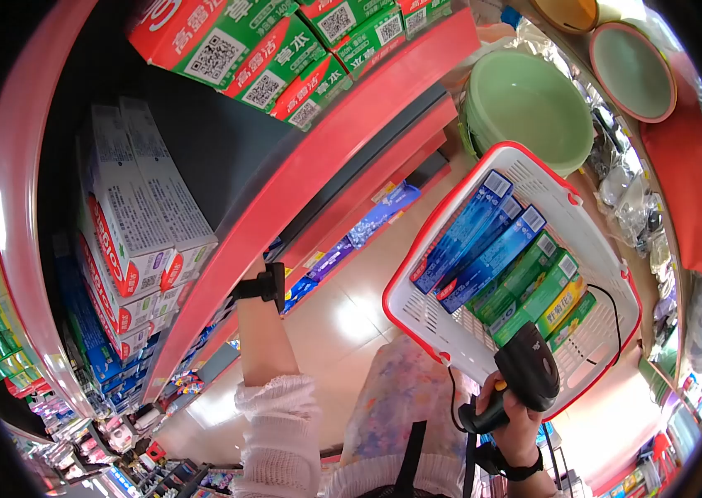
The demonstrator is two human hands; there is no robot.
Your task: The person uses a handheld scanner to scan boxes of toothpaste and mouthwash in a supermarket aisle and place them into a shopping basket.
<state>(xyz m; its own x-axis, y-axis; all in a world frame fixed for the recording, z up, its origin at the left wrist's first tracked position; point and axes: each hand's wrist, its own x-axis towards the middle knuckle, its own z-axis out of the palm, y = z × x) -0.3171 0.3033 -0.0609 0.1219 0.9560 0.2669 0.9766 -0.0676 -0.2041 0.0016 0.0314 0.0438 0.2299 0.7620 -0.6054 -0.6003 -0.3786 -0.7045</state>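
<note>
My right hand (519, 430) grips a black barcode scanner (527, 367), its fingers wrapped around the handle. The scanner head is over the near side of a white plastic basket (496, 170) with a red rim. Inside the basket lie blue toothpaste boxes (484, 257), green boxes (525, 286) and a yellow-and-green box (563, 305). My left forearm (266, 344) reaches up to the red shelf edge, a black band (264, 284) at its wrist. The left hand itself is hidden beyond the wrist, close to the shelf.
Red-and-green Colgate boxes (264, 58) sit on the upper shelf. White-and-red Colgate boxes (131, 241) are stacked on the shelf at left. A pale green basin (529, 108) stands behind the basket. The red shelf edge (285, 191) curves between my left arm and the stacks.
</note>
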